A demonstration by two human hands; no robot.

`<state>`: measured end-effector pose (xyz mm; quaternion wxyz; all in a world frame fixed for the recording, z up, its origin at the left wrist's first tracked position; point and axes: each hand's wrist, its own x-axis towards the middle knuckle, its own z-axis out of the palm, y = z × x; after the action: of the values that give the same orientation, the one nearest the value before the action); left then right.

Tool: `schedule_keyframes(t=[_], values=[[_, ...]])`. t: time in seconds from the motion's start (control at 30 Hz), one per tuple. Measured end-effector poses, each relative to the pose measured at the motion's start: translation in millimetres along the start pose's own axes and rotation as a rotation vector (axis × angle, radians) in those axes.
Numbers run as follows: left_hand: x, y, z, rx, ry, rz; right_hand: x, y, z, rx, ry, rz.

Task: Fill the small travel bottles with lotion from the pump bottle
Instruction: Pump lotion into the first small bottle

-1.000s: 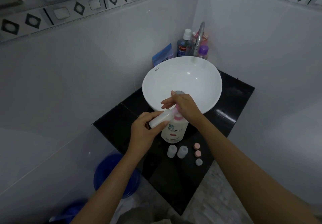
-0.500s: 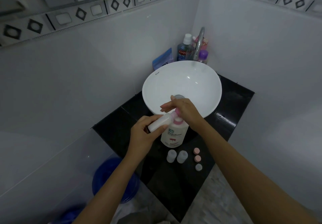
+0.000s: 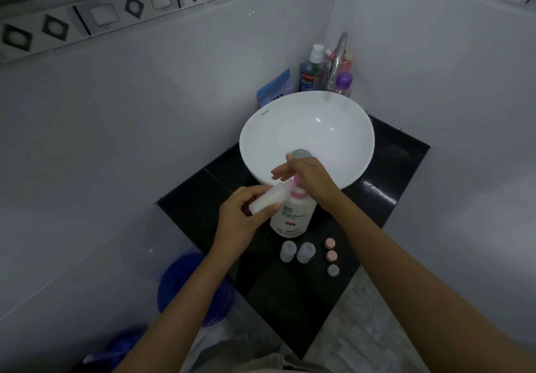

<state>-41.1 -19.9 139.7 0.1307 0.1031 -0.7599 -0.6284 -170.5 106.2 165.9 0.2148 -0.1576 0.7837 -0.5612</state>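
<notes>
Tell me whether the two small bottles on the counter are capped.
Uncapped: both small bottles stand with open necks, and three loose caps lie beside them on the counter.

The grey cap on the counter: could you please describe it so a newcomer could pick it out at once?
Start at the white basin on the black counter. Nearer the person than the pump bottle stand two small travel bottles, with three round caps lined up to their right. The grey cap is nearest the person; the other two are pink.

White pump bottle with pink pump stands upright at the counter's centre. One travel bottle, tilted, meets its spout at 9 o'clock; two bottles stand open at 6 o'clock.
</notes>
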Motion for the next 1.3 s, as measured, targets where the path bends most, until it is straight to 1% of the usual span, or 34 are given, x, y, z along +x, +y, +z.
schedule_keyframes(t=[0.13,0.23,0.37,0.57,0.7,0.77,0.9,1.07,1.17,1.3], values=[[2.2,3.1,-3.8,0.108,-0.037,0.023,0.0,-3.6,0.4,0.061,0.029,-0.010],[3.6,5.1,-4.4,0.196,-0.080,0.086,-0.5,-4.7,1.7,0.087,0.054,-0.012],[3.9,2.8,-6.9,0.299,-0.051,0.119,-1.4,-4.2,2.8,0.079,0.075,-0.021],[-1.4,-0.4,-10.9,0.274,-0.061,0.132,0.1,-3.6,3.7,0.058,0.105,-0.011],[-8.3,-9.4,-14.5,0.162,0.007,0.035,-4.0,-9.8,3.2,0.068,0.095,-0.009],[-11.3,-15.3,-14.8,0.160,0.013,-0.022,-6.9,-15.0,1.6,0.111,0.063,0.005],[-15.9,-29.8,-7.8,0.206,-0.079,-0.079,-12.1,-17.4,-1.0,0.204,0.031,-0.026],[-17.7,-57.9,2.1,0.282,-0.174,-0.157,-16.0,-13.2,-3.3,0.264,0.055,-0.077],[-17.1,-78.1,7.2,0.340,-0.198,-0.215,-13.7,-7.5,-2.9,0.235,0.085,-0.054],[-17.1,-98.0,11.7,0.369,-0.247,-0.238,-8.4,-3.7,-1.0,0.167,0.099,-0.020]])
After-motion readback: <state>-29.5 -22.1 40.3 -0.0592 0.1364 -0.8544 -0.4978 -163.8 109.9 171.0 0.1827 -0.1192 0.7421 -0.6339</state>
